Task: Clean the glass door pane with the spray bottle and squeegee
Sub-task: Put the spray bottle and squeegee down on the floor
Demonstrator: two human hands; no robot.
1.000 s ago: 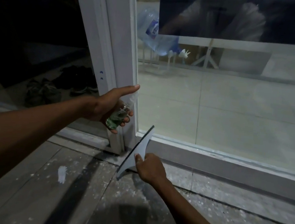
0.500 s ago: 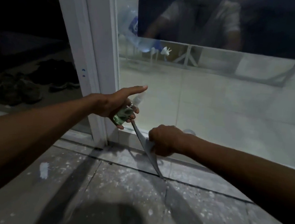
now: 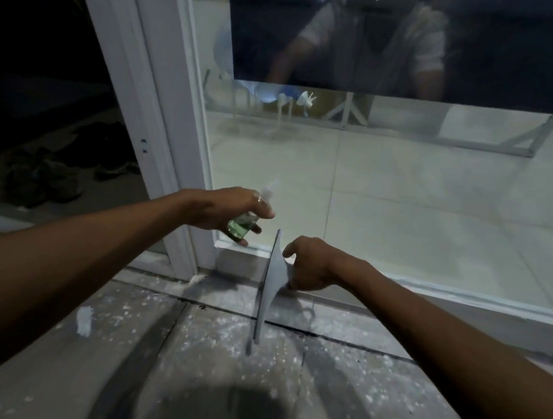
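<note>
Left hand (image 3: 223,208) has a closed grip on the small spray bottle (image 3: 244,224) of green liquid, at the glass pane's (image 3: 407,196) lower-left corner. Right hand (image 3: 310,265) grips the squeegee (image 3: 272,277), blade upright, off the glass, before the bottom rail (image 3: 430,301). Pane appears hazy; wiping judged outstanding.

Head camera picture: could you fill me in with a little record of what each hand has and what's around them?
left hand: holds a small spray bottle with green liquid, nozzle up, near the pane's lower left corner
right hand: grips a grey squeegee, blade edge running up and down
glass pane: white-framed, shows the person's reflection in its dark upper part
white frame post: left of the pane
floor: grey tiles speckled with white flecks
beyond the post: dark shapes, too dim to identify
</note>
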